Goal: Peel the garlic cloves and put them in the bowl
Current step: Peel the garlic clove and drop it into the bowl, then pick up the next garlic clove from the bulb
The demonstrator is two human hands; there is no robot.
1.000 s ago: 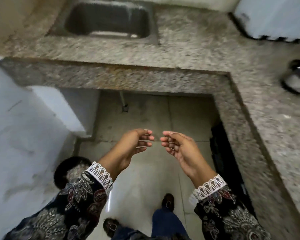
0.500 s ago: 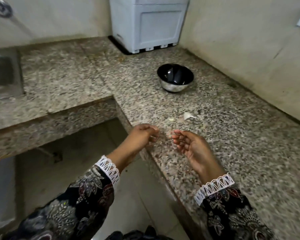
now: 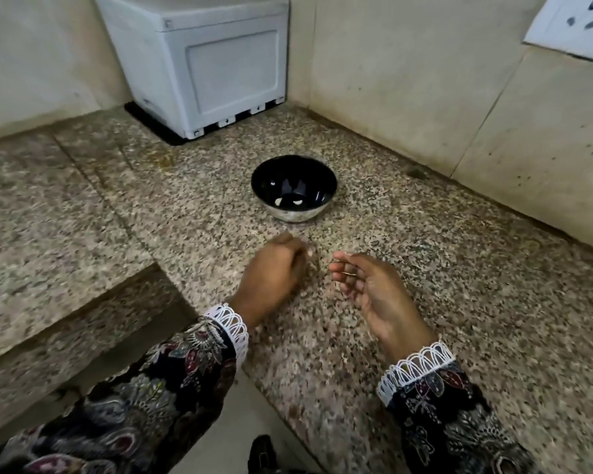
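A black bowl [image 3: 295, 215] with a silver outside stands on the granite counter [image 3: 459, 302], just beyond my hands. Two pale cloves [image 3: 298, 202] lie in its bottom. My left hand [image 3: 274, 271] is back-up, its fingers curled down onto the counter in front of the bowl; whatever is under the fingertips is hidden. A little to its right, my right hand [image 3: 367, 289] hovers palm inward with loosely curled fingers and nothing visible in it. No garlic or peel shows on the counter itself.
A white boxy appliance [image 3: 213, 63] fills the back corner against the wall. The counter's front edge [image 3: 254, 381] runs diagonally under my left forearm, with floor below. A lower granite slab [image 3: 48, 217] lies to the left. A white socket plate [image 3: 575, 22] is on the right wall.
My view swung from the floor and sink round to the counter with the bowl. Both hands moved forward over the counter, and my left hand now covers the spot where pale bits lay.
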